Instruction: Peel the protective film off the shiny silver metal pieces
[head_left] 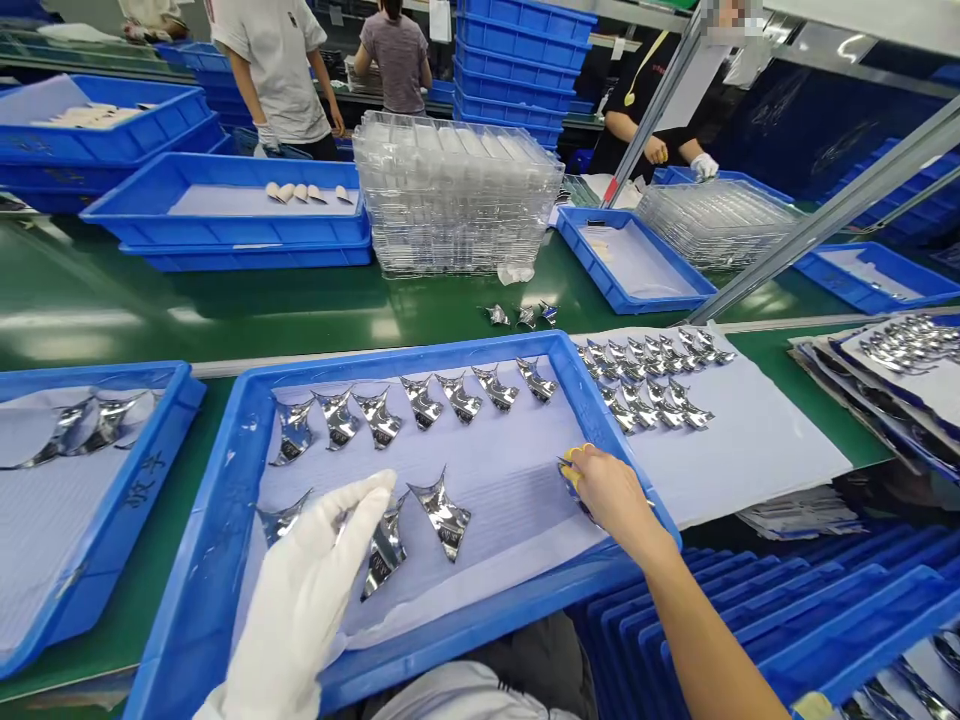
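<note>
My left hand [315, 560], in a white glove, is over the near left part of a blue tray [247, 440], thumb and fingertips pinched together; what they hold, if anything, is hidden. Around it lie shiny curved chrome pieces, one chrome piece [386, 550] right by the fingers and another chrome piece [444, 515] just to the right. My right hand [611, 495], bare with yellow finger covers, is closed on a shiny chrome piece [574, 485] at the tray's right side, mostly covered by the fingers. A row of several chrome pieces [379, 415] runs along the tray's far side.
White paper [765, 440] on the right bears two rows of chrome pieces [649, 365]. Another blue tray [187, 385] stands left. Stacked clear plastic trays [457, 200] and blue trays [240, 235] stand across the green table [300, 310]. A slanting metal post [795, 235] crosses the right. Co-workers stand beyond.
</note>
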